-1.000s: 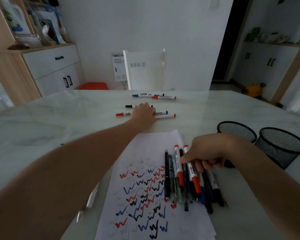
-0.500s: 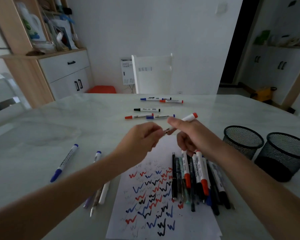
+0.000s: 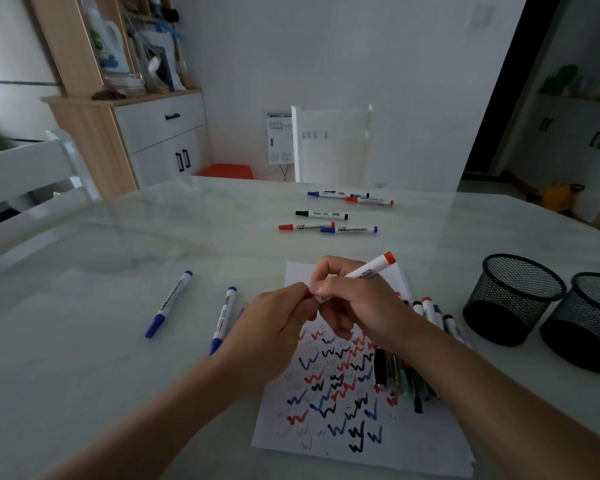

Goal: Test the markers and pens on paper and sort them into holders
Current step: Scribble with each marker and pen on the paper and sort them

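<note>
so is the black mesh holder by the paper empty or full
Empty: the black mesh holder shows no pens inside or above its rim.

The room is dim, with a white wall [image 3: 343, 57] at the far side and a white chair [image 3: 329, 147] behind the marbled counter [image 3: 111, 251]. Far left stands a wooden shelf unit [image 3: 84, 133] with white drawers. Far right is a dark doorway [image 3: 499, 98], perhaps a hall.

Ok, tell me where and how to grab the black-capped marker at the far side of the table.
Pinch the black-capped marker mid-barrel, coming from above, fingers across its length. It lies flat, cap to the left, with bare table on both long sides, so nothing should block the pinch.
</note>
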